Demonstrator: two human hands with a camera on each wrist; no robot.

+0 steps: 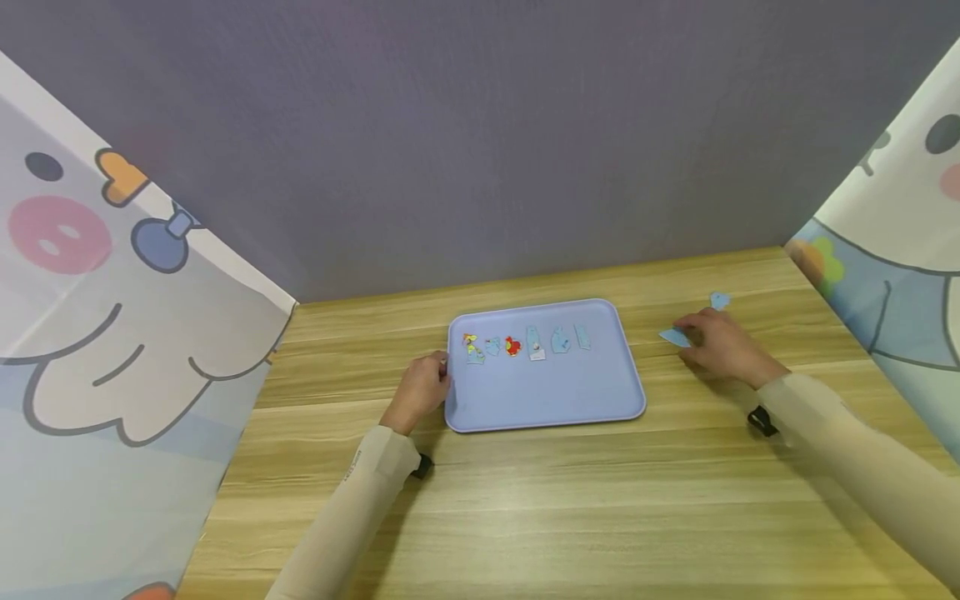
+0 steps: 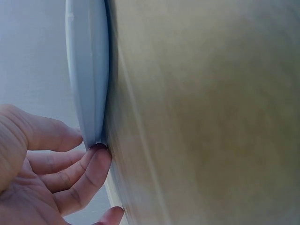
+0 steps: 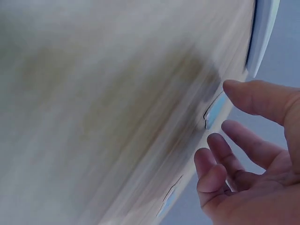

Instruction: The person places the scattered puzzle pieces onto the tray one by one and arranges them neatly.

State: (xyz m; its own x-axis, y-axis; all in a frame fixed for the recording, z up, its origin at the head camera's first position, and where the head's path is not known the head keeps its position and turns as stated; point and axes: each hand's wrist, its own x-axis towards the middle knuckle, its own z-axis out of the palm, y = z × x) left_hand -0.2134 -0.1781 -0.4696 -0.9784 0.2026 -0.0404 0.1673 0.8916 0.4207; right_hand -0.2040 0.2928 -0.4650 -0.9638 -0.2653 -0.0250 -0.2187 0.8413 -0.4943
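Note:
A pale lilac tray (image 1: 547, 400) lies on the table, its left rim pinched between the thumb and fingers of my left hand (image 1: 422, 385). The left wrist view has the tray's edge (image 2: 89, 70) up close, with the thumb on top. Over to the right, my right hand (image 1: 723, 346) hovers at a light-blue flat piece (image 1: 675, 337), partly covered by the fingers. From the right wrist, thumb and fingers stand apart on either side of that piece (image 3: 215, 111), which lies on the table. A second light-blue piece (image 1: 719, 301) is just beyond the hand.
On the tray, several flat cut pieces form a row, among them a red one (image 1: 513, 346), a yellow-and-blue one (image 1: 472, 350) and a plain blue strip (image 1: 582, 337). A grey wall (image 1: 525, 167) closes off the table's (image 1: 525, 517) back; printed panels flank both sides.

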